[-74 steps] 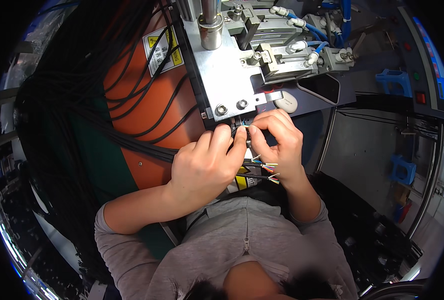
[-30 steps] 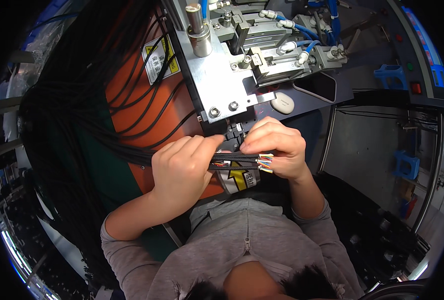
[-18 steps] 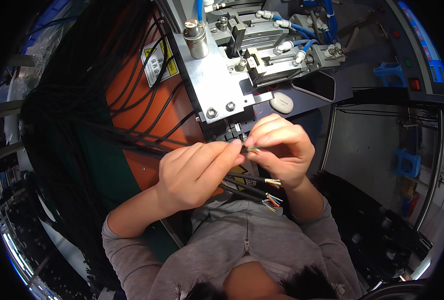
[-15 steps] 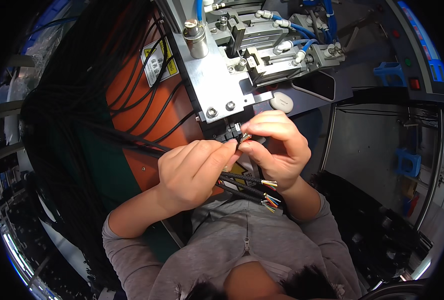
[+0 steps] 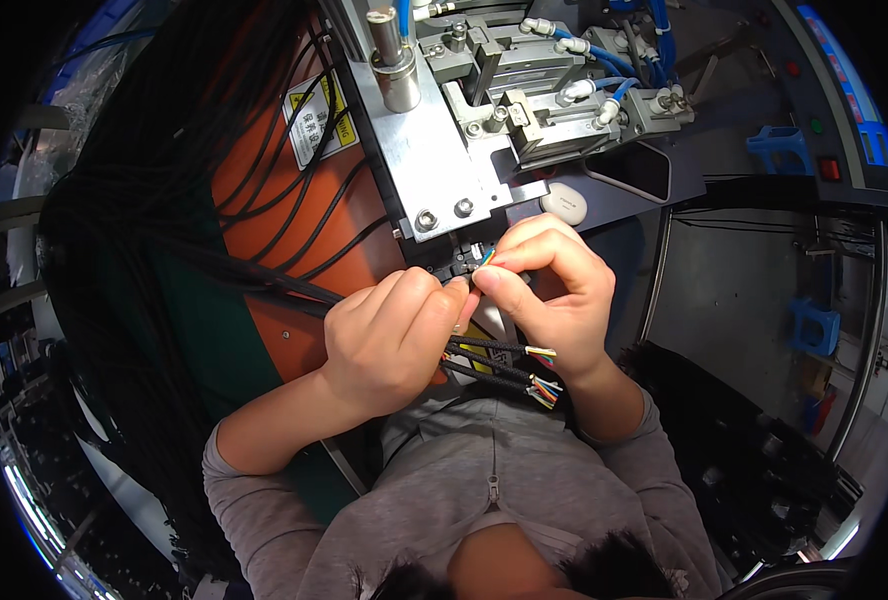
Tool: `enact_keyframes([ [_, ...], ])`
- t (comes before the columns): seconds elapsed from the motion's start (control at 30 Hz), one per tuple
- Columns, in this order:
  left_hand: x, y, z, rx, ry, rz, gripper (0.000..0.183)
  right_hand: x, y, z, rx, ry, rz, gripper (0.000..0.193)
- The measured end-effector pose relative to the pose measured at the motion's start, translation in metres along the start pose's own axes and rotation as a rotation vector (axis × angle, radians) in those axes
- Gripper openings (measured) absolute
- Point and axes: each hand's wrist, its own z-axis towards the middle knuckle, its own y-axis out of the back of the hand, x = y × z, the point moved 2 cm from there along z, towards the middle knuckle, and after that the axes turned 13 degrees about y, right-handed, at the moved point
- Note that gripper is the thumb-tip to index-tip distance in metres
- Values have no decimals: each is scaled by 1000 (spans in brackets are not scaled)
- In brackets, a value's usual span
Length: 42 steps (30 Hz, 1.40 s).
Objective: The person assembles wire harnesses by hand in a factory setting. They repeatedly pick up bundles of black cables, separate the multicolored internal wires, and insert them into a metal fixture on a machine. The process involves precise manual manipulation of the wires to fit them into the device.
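My left hand [image 5: 386, 338] is closed around several black braided cables [image 5: 494, 367], whose stripped ends fan out in coloured wires [image 5: 544, 388] below my right wrist. Its thumb and forefinger meet at one more cable end, just under the machine's front edge. There my right hand [image 5: 554, 290] pinches the thin coloured wires [image 5: 487, 257] of that end between thumb and forefinger. Right beside the fingertips sits a small black fixture [image 5: 456, 266] of the metal machine [image 5: 434, 160]. My fingers partly hide where the wires meet the fixture.
Pneumatic cylinders [image 5: 554, 130] with blue hoses stand at the back. A white rounded case [image 5: 564, 203] and a dark phone-like slab [image 5: 632, 170] lie right of the machine. Many black cables [image 5: 154, 200] run across the orange surface [image 5: 349, 240] at left. Blue stools [image 5: 814, 325] stand far right.
My right thumb and forefinger have closed on the coloured wires, which were splayed between parted fingers. An upright metal rod on the machine's cylinder has risen. The hanging cable ends shifted slightly.
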Motion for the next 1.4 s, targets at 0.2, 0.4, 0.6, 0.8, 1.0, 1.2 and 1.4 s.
enact_keyframes([
  [0.2, 1, -5, -1, 9, -8, 43, 16, 6, 12, 11, 185, 7, -130, 12],
  [0.4, 0, -6, 0, 6, -2, 52, 16, -1, 12, 6, 112, -77, 55, 13],
  [0.6, 3, -7, -4, 48, 23, 65, 17, 7, -1, 5, 58, 322, -350, 16],
  [0.8, 4, -11, -5, 51, -25, 121, 21, 11, 17, 15, 372, 62, -269, 16],
  [1.0, 4, -13, -6, 70, -33, 111, 30, -11, 26, 10, 337, -161, 45, 14],
  [1.2, -1, -13, -8, 167, -45, 233, 31, -21, 26, 0, 289, -143, -111, 8],
  [1.4, -1, -14, -7, 189, 23, 325, 30, -20, 10, 0, 291, 52, -428, 5],
])
